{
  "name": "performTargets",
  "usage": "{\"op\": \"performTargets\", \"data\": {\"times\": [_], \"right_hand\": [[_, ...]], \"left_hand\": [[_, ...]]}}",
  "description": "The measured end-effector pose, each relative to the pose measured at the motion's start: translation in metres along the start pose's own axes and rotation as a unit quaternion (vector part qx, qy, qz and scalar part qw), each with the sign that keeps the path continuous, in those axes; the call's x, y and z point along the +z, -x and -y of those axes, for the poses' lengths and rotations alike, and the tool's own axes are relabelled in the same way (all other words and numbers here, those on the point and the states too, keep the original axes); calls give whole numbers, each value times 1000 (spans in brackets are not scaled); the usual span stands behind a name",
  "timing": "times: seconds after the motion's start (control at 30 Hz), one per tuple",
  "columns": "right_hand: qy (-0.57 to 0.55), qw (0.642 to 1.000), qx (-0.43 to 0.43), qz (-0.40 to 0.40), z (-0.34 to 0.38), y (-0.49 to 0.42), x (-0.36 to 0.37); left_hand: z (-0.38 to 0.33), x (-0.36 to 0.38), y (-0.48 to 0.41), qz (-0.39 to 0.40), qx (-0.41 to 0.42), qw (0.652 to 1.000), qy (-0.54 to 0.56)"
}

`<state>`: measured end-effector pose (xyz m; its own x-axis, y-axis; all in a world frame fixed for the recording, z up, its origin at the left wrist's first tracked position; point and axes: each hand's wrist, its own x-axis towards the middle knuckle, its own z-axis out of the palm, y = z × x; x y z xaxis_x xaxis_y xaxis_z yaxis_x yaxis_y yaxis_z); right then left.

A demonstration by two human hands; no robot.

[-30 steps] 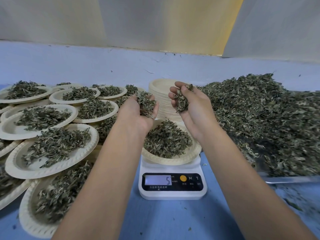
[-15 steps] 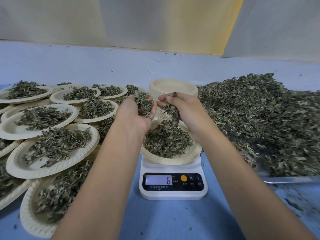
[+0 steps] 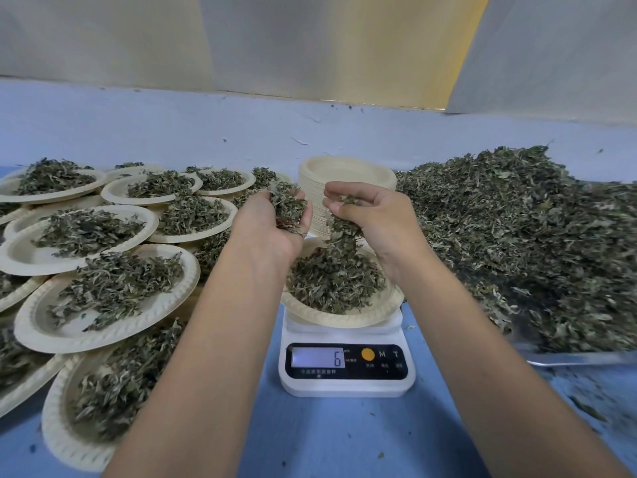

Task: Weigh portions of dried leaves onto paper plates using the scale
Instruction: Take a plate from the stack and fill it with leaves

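A white digital scale (image 3: 346,370) stands on the blue table, its display reading 6. On it sits a paper plate (image 3: 331,317) heaped with dried leaves (image 3: 334,281). My left hand (image 3: 275,224) hovers above the plate's left side, palm up and cupped, holding a small clump of leaves. Over the plate's back edge, my right hand (image 3: 372,215) is turned downward, fingers curled on a few leaves, while a stream of leaves falls from it onto the heap.
A large loose pile of dried leaves (image 3: 524,236) fills a tray (image 3: 586,357) at the right. A stack of unused paper plates (image 3: 344,174) stands behind the hands. Several filled plates (image 3: 103,288) overlap at the left.
My right hand has turned from palm-up to palm-down over the plate and is dropping its leaves. The scale reading went from 5 to 6. My left hand barely moved.
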<state>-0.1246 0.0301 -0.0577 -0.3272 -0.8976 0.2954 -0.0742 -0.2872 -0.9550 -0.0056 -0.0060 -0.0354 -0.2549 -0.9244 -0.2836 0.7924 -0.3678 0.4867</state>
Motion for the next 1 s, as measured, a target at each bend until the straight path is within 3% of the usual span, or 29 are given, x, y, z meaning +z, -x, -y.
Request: {"op": "performTargets", "data": {"times": [0.4, 0.8, 1.0], "right_hand": [[21, 996, -34, -81, 3, 1, 0], [-93, 993, 62, -41, 2, -1, -1], [-120, 991, 63, -19, 0, -4, -1]], "left_hand": [[-2, -1, 0, 1, -5, 1000, 7], [-1, -1, -1, -6, -3, 1000, 5], [1, -1, 1, -4, -1, 1000, 3]]}}
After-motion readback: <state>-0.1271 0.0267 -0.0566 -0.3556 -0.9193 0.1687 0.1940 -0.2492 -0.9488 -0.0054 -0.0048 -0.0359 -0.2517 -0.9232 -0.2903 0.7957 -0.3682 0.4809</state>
